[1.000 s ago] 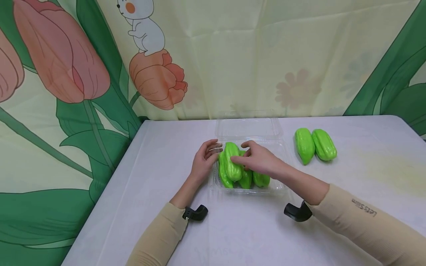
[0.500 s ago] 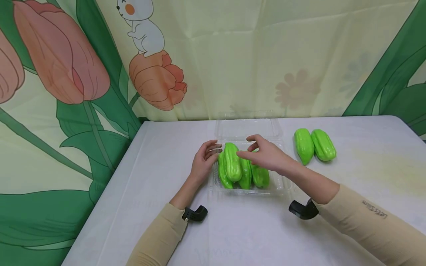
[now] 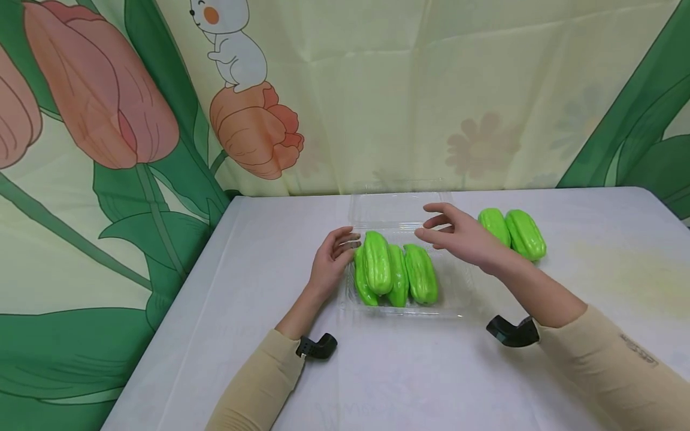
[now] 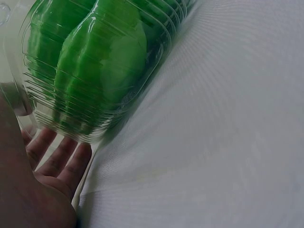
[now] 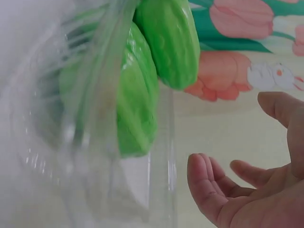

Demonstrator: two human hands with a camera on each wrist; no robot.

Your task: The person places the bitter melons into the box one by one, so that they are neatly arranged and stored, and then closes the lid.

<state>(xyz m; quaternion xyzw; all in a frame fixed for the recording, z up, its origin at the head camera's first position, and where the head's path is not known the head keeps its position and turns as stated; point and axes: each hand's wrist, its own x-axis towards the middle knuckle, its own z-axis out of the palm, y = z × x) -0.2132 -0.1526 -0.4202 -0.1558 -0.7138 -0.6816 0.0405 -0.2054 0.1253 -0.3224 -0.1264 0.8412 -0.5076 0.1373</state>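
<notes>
A clear plastic clamshell box (image 3: 458, 299) sits mid-table with its lid (image 3: 401, 206) open toward the wall. Several green ridged gourds (image 3: 396, 275) lie in it side by side, one (image 3: 376, 266) resting on top at the left. My left hand (image 3: 331, 257) rests against the box's left edge, fingers straight along its wall (image 4: 95, 128). My right hand (image 3: 458, 236) hovers open above the box's right side, holding nothing (image 5: 237, 185). Two more green gourds (image 3: 512, 233) lie on the table to the right, partly behind that hand.
The white table (image 3: 377, 371) ends at a left edge (image 3: 178, 311). A floral printed curtain (image 3: 377, 90) hangs right behind the table's far edge. Bare tabletop lies in front of the box and at the far right.
My right hand lifted off the gourds in the box and moved up and to the right, opening. The gourds in the box now lie uncovered. The left hand stayed put.
</notes>
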